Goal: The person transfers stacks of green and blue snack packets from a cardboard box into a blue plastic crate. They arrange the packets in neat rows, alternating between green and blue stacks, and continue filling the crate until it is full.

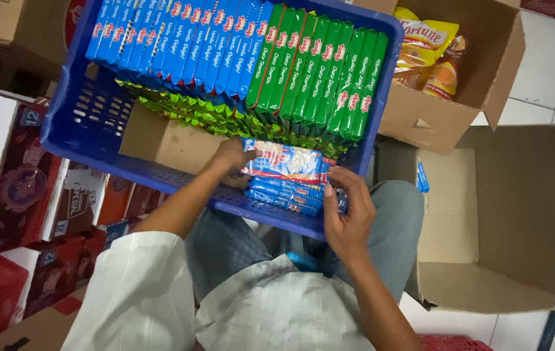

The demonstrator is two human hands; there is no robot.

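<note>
Blue slotted crate (pixel 76 123), blue packets (pixel 180 39) and green packets (pixel 316 71) inside it, plain brown carton (pixel 505 221) beside it, white faintly checked sleeve (pixel 134 299) below it

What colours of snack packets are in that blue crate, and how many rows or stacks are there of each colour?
Blue packets, upright row: 1
Green packets, upright row: 1
Shiny green-and-yellow packets, row: 1
Blue-and-white packets, stack held between left hand and right hand at the near wall of the blue crate: 1
Total: 4 groups
</note>
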